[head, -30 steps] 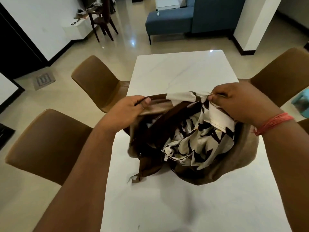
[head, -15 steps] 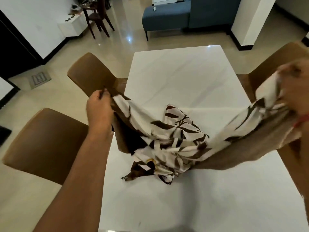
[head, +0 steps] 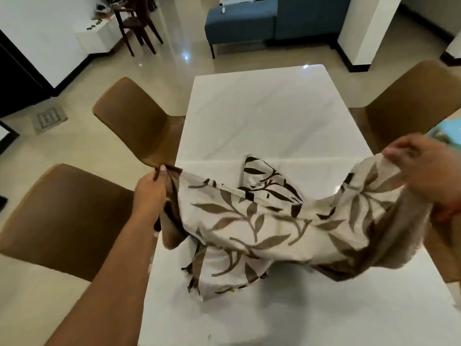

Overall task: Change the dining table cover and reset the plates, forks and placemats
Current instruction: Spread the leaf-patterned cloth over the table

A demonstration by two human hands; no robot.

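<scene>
The left hand [head: 151,189] is stretched out over the left edge of the desk [head: 262,113], back upward, its grip clenched on a bunched corner of the cover [head: 252,221], the edge pinched under the thumb. The right hand [head: 421,171] is raised at the right side, slightly blurred, fingers curled over the opposite edge of the cover, which is grasped there; a red band is seen at its wrist. The cover is held spread between both hands above the near half of the desk, sagging in the middle, with its lower folds resting crumpled on the desk top. The cloth is soft and cream-coloured, printed with brown and black leaf sprays, and a plain brown fuzzy band is shown along its edges at both hands. The desk is rectangular, white and glossy, with faint grey marble veining. Tan chairs [head: 139,121] with smooth curved shell backs are set at both sides. A blue sofa [head: 239,23] is seen beyond, on a polished beige floor.
</scene>
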